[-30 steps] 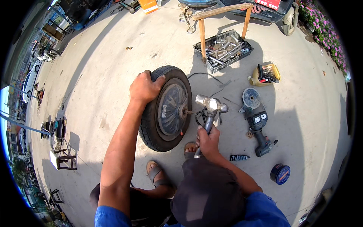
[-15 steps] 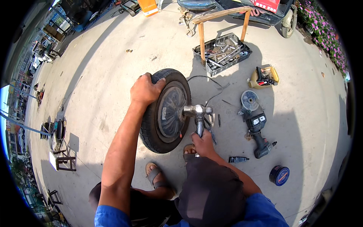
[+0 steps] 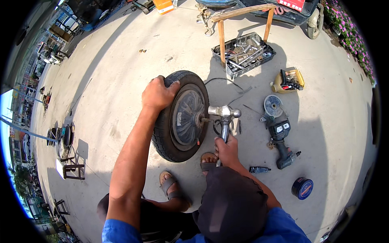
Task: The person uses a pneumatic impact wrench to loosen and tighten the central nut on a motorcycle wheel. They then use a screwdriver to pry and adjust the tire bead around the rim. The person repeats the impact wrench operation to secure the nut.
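A black-tyred wheel (image 3: 187, 117) with a dusty grey hub stands upright on the ground before me. My left hand (image 3: 161, 93) grips the top of its tyre, thumb over the near sidewall. From the hub's centre an axle stub (image 3: 206, 120) sticks out to the right. My right hand (image 3: 227, 150) is wrapped round the handle of a ball-peen hammer (image 3: 224, 113). The hammer's flat face points at the wheel, a small gap away from the axle's end. Behind the hammer, a dark looped object on the ground is partly hidden.
A cordless power tool (image 3: 280, 141) lies to the right below a round metal hub plate (image 3: 273, 106). Further out are a black tool crate (image 3: 243, 56), a cut-open yellow jug (image 3: 300, 83), a black tube (image 3: 259, 169) and a round tin (image 3: 302, 188). A small stool (image 3: 73, 168) stands left.
The hammer has drawn back rightward from the axle's end, opening a gap. My left hand keeps its hold on the tyre. The whole view has shifted slightly.
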Demonstrator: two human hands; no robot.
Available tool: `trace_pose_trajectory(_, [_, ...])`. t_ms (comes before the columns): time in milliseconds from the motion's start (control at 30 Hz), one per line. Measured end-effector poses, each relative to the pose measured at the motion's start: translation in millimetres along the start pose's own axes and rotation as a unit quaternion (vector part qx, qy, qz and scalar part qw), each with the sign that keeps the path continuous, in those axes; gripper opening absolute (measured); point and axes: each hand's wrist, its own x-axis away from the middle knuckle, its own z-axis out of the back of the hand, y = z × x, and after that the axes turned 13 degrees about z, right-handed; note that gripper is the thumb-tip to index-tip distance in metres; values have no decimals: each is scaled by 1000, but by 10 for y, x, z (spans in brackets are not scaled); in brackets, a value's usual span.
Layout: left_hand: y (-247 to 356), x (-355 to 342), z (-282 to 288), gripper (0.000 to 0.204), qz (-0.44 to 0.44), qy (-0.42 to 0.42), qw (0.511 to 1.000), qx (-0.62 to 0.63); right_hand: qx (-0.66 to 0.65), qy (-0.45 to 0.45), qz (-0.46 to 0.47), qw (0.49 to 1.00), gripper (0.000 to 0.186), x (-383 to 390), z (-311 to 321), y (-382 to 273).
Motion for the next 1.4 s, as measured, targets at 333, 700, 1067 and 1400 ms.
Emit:
trace_pose_trajectory(333, [6,41,69,60,19,-11,1000,-11,8,-28,-14,999,15,-11,12,-73])
trace_pose_trajectory(700, [5,19,27,62,23,-10,1000,-9,-6,10,27,1000,19,-86,-44,-212])
trace_pose_trajectory(1067, [9,41,37,62,36,0,999,-8,-48,72,36,996,18,-51,-43,-136])
trace_pose_trajectory(1400, [-80,-125,-29,65,56,5,998,-12,-23,17,15,999,17,-29,123,12])
